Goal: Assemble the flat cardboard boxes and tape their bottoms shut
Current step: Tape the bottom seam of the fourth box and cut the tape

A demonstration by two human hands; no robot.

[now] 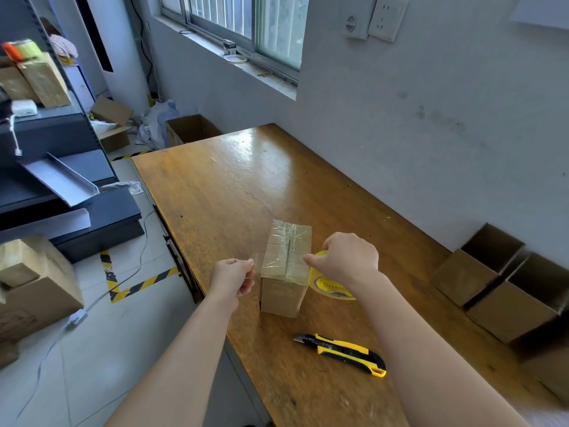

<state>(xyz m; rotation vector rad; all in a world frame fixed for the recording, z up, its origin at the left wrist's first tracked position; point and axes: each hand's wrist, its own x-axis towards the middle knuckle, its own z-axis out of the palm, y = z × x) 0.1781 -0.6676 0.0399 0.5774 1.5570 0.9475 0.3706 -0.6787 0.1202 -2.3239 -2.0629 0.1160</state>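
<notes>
left fingers (247,268) pinch the tape (258,261) by its end; right fingers (311,259) grasp the roll (334,289) by the box (281,292). tape looks thin, clingy, wrinkle-prone: keep it taut.

bare tabletop (221,180) lies open beyond the taped box (286,272). nearer the front edge, the utility knife (341,351) lies in the way; open cartons (462,277) crowd the right side against the wall (431,118).
</notes>
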